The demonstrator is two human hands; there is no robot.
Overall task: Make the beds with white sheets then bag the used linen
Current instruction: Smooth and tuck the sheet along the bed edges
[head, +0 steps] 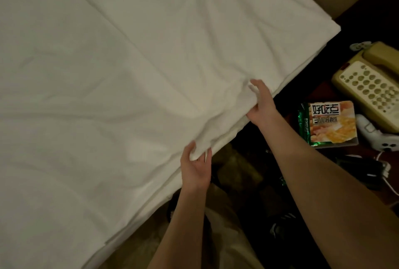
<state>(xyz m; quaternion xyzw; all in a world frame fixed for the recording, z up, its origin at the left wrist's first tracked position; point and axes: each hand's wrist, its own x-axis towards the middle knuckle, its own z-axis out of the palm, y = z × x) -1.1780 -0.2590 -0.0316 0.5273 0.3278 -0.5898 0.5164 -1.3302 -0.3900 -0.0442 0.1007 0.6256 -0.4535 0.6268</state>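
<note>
A white sheet [121,87] is spread over the bed, filling most of the frame. The fabric is matte cotton-like cloth, soft, with shallow creases and long fold lines running diagonally. Its near edge runs diagonally from lower left to upper right, ending in a squared corner at the upper right; the long axis is laid along that same diagonal. Several layered white edges are seen stacked along this side.

The sheet's edge is gripped by both hands. The left hand [195,168] is closed around a bunched fold of cloth, thumb on top, fingers curled beneath. The right hand [262,104] is placed further up the edge, fingers partly curled over the fabric with the thumb tucked under it; cloth is pinched between them. Both forearms are bare.

To the right, a dark bedside surface [323,94] is seen. On it a beige plastic telephone [371,87] with round keypad holes is set, handset on its cradle. Just beside it a glossy rectangular snack packet [330,123] with printed characters lies flat. A white plug and cable [382,141] are touching the phone's near side. The floor [237,167] below is dim and patterned; details cannot be made out.
</note>
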